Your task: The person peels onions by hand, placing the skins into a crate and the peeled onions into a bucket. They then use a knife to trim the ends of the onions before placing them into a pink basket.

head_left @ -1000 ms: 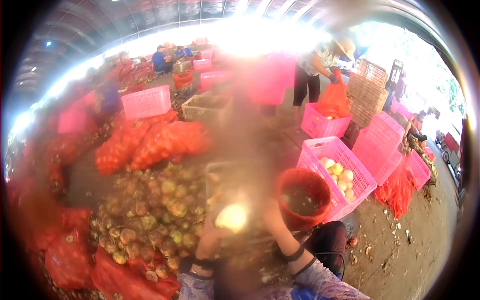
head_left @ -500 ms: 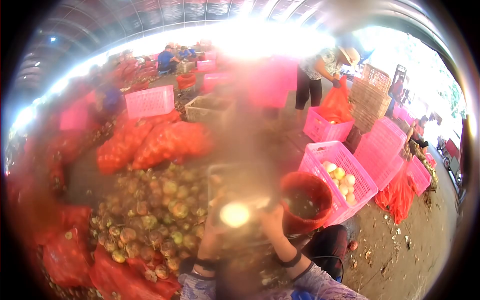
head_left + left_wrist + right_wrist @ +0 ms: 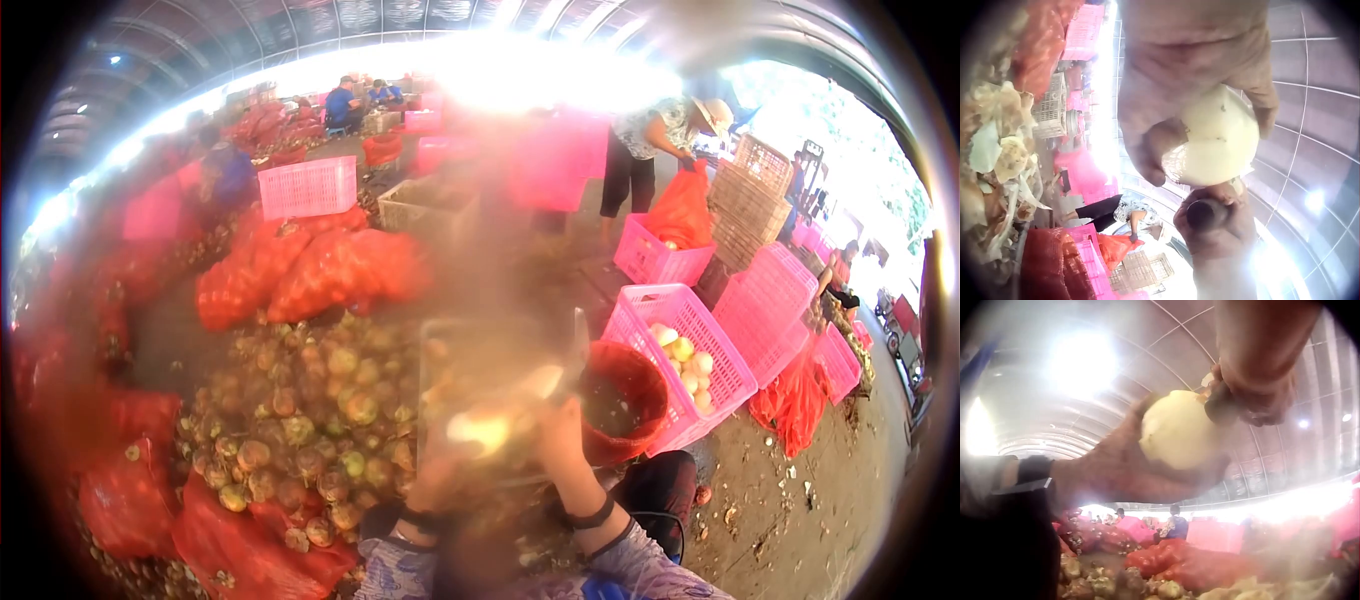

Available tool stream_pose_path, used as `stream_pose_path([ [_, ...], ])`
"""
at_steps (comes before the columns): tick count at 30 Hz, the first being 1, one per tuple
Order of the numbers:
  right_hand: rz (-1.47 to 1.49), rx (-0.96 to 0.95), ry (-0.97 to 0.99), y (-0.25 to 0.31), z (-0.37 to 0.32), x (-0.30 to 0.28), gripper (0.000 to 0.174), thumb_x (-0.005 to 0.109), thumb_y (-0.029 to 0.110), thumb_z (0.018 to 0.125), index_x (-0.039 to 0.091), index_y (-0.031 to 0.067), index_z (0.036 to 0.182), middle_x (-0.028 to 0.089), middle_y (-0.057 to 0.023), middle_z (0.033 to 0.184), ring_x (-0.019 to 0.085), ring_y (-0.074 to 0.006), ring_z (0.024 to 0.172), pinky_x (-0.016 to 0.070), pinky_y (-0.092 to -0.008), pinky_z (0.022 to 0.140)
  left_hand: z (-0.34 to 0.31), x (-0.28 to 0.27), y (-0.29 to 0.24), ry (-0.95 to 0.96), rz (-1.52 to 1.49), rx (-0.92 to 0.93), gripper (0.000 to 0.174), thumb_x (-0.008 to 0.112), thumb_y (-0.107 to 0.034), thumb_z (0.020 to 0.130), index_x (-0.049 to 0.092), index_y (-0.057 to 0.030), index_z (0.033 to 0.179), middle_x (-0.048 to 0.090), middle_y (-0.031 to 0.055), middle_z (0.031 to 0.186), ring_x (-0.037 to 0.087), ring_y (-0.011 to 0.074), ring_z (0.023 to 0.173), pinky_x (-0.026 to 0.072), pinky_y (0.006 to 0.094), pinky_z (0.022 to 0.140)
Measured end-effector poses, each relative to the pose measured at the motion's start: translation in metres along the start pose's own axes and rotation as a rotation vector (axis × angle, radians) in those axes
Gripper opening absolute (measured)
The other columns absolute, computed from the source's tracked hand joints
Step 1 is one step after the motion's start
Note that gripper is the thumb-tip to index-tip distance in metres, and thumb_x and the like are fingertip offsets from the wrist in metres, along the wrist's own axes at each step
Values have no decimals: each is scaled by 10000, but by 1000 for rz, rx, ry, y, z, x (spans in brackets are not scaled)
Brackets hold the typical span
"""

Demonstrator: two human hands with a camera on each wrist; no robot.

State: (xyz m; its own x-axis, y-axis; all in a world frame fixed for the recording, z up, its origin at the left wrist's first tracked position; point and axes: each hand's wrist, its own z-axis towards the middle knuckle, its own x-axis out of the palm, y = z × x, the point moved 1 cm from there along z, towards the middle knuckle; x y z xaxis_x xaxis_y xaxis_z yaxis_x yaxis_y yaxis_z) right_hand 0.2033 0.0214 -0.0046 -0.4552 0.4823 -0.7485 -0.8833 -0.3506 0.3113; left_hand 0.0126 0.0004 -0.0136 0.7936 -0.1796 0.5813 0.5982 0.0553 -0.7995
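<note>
A pale, peeled onion point(image 3: 1219, 140) sits in my left hand point(image 3: 1191, 69), whose fingers and thumb curl round it. In the head view the onion point(image 3: 480, 430) is blurred by glare. My right hand point(image 3: 1260, 394) grips a tool with a dark, rounded handle point(image 3: 1205, 215) close against the onion; its working end is hidden. Both hands are over a pale crate point(image 3: 435, 345) in front of my body. Papery onion skins point(image 3: 1007, 156) show below the hands in the left wrist view.
Unpeeled onions point(image 3: 300, 430) lie heaped on the left, beside red mesh sacks point(image 3: 340, 275). A red bucket point(image 3: 622, 400) stands right of my hands, next to a pink crate point(image 3: 735, 365) holding peeled onions. Farther back, a person point(image 3: 640, 150) bends over a red bag point(image 3: 680, 212).
My right hand has come from beside the red bucket to the onion, then shifted slightly up and right. The left hand keeps holding the onion. The head view has shifted slightly.
</note>
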Motion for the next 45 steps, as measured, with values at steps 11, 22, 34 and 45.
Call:
stream_pose_path([
  [11,847,125,156,5,55,-1,358,408,250,1050,511,20,1304,626,-114,1020,635,-215,874,545,-350,733,-5,26,-35,25,-69,43,689,738,-150,696,542,44,1327,636,114,1200,638,221,1098,538,328,940],
  [22,277,-121,433,39,24,-32,334,568,136,920,575,87,1251,645,-136,1002,644,-265,842,518,-385,703,13,1,-19,-174,488,220,668,777,11,675,546,46,1302,663,102,1135,661,169,1005,557,286,861],
  [34,17,-272,120,2,22,-9,120,672,148,730,675,93,836,660,-103,751,629,-309,640,490,-441,579,6,24,-45,-44,764,424,758,868,-133,602,598,-4,1298,660,102,1166,639,179,1071,528,316,905],
  [45,194,-64,56,-39,7,35,68,654,129,764,655,61,756,649,-141,731,626,-331,631,483,-447,567,-2,22,-26,-10,165,20,769,769,-158,687,502,38,1381,622,130,1244,633,227,1119,521,347,979],
])
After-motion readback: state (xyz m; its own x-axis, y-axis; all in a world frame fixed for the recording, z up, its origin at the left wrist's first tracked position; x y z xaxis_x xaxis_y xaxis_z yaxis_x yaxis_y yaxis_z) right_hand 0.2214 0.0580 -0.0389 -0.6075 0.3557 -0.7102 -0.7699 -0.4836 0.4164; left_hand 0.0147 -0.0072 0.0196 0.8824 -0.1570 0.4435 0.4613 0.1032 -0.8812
